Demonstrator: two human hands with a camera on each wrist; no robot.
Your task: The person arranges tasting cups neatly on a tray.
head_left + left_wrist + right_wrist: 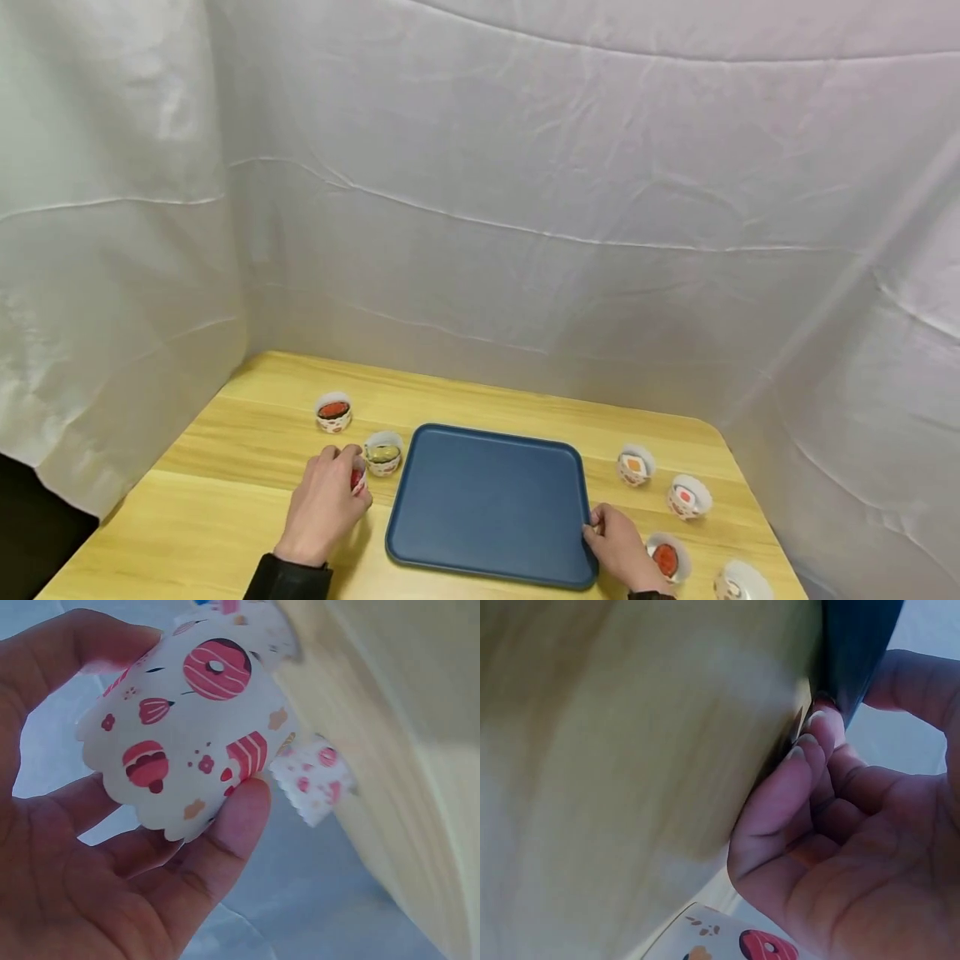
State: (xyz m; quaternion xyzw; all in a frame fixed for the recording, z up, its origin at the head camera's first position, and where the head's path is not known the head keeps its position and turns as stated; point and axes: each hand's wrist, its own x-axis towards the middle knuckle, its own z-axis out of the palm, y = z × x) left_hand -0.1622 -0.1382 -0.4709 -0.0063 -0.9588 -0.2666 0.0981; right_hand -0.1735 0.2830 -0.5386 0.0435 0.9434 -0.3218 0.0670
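Note:
My left hand (324, 504) grips a paper baking cup (187, 720), white with scalloped rim and pink sweets printed on it. In the head view, something red shows inside this cup, most of which the hand hides. The left wrist view shows fingers and thumb curled round its sides, close beside the wooden tabletop. My right hand (618, 546) pinches the right edge of a blue rectangular tray (491, 508), its thumb at the rim and fingertips under it. A cup with a yellowish-green piece (383, 454) stands just beyond the left hand.
Farther left stands a cup with a red-topped dark piece (333, 412). Right of the tray are cups holding an orange-and-white piece (634, 465), a red-and-white piece (687, 497), a red piece (667, 559) and a white piece (742, 582). White curtains (525, 208) surround the wooden table (225, 467).

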